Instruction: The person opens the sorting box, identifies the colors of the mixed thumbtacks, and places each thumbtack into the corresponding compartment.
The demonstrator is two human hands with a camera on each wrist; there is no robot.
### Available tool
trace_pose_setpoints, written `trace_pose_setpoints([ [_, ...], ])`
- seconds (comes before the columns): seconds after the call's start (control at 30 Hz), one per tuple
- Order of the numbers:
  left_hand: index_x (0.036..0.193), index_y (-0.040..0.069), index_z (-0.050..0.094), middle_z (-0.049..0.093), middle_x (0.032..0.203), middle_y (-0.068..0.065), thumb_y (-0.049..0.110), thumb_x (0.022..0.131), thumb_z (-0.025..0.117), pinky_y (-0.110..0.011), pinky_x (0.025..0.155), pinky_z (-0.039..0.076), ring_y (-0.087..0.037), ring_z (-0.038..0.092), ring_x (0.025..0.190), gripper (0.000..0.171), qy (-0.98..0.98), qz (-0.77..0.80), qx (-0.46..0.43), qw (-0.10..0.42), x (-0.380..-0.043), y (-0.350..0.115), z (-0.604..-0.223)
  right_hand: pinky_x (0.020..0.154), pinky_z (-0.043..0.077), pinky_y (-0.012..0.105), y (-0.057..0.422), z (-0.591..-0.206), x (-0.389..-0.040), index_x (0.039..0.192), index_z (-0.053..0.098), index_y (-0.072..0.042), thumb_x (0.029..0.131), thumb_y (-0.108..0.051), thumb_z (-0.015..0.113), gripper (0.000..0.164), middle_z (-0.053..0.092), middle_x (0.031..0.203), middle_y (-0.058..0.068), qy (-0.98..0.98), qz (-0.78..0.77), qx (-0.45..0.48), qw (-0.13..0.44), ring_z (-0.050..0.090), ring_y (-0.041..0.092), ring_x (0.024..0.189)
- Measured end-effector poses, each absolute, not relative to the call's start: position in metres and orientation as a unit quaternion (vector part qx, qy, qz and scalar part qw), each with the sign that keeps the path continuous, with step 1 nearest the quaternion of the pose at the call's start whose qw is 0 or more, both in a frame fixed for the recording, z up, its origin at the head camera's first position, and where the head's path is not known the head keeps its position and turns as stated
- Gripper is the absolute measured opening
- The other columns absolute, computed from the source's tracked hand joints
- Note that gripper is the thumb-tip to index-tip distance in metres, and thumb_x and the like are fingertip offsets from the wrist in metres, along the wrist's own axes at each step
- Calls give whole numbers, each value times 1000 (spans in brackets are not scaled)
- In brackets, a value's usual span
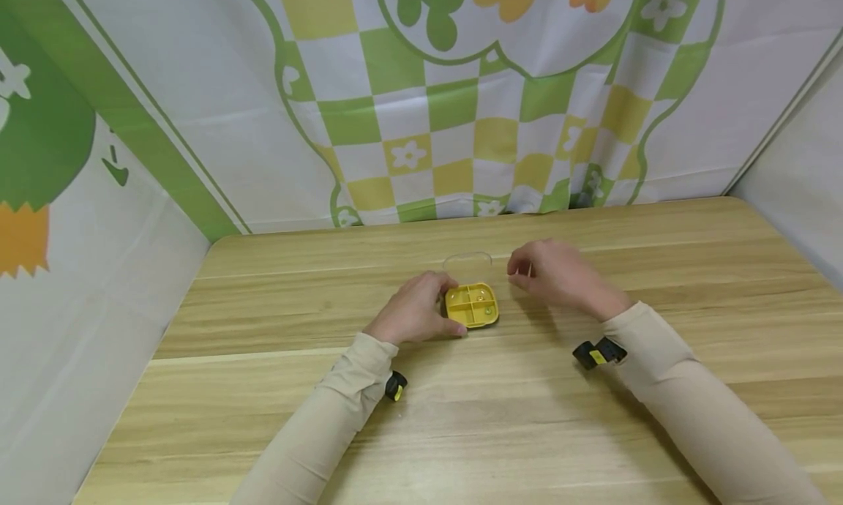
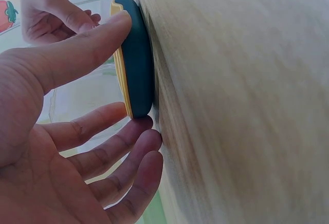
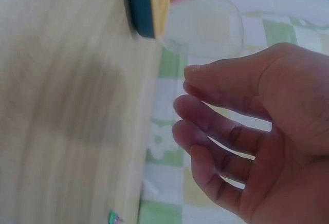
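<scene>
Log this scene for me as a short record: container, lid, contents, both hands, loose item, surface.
Container: yellow divided box, dark teal outside
Lid: clear lid, open
Contents: small pieces on the box's right side in the head view; too small to identify
Left hand: left hand grips the box
Right hand: right hand is apart from the box, fingers bent; can't tell if it pinches anything
Loose item: tiny green piece on the table
Surface: wood-grain table

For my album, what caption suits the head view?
Left hand holding a yellow four-compartment box on a wooden table, right hand nearby.
</scene>
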State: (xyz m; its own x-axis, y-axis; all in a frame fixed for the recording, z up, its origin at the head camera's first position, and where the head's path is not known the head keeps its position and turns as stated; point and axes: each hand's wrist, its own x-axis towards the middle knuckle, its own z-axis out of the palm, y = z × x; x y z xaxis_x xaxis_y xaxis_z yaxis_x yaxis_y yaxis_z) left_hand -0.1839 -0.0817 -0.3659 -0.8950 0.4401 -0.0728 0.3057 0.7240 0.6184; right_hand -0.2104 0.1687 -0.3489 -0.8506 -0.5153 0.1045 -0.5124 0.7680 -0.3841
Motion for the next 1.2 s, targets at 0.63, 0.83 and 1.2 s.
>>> trace_pose_setpoints([
  [0.63, 125, 2, 66, 67, 113, -7, 21, 72, 94, -42, 97, 48, -23, 61, 106, 63, 922, 312, 201, 108, -184, -81, -367, 69, 52, 44, 210, -335, -223, 95, 76, -7, 91, -12, 72, 8, 71, 83, 3, 961, -177, -213, -22, 65, 21, 74],
  [0.83, 126, 2, 66, 67, 114, -7, 21, 72, 94, -43, 97, 48, -23, 60, 107, 63, 921, 316, 199, 108, -183, -81, -367, 69, 51, 46, 218, -337, -226, 92, 76, -6, 88, -10, 73, 6, 70, 82, 4, 967, -159, -200, -19, 64, 23, 74],
  [1.2, 126, 2, 66, 67, 114, -7, 21, 72, 94, -43, 97, 48, -23, 60, 106, 63, 922, 314, 199, 108, -183, -82, -367, 64, 48, 43, 237, -340, -231, 79, 72, -11, 86, -18, 77, 11, 65, 75, 1, 976, -138, -169, 11, 58, 23, 71],
])
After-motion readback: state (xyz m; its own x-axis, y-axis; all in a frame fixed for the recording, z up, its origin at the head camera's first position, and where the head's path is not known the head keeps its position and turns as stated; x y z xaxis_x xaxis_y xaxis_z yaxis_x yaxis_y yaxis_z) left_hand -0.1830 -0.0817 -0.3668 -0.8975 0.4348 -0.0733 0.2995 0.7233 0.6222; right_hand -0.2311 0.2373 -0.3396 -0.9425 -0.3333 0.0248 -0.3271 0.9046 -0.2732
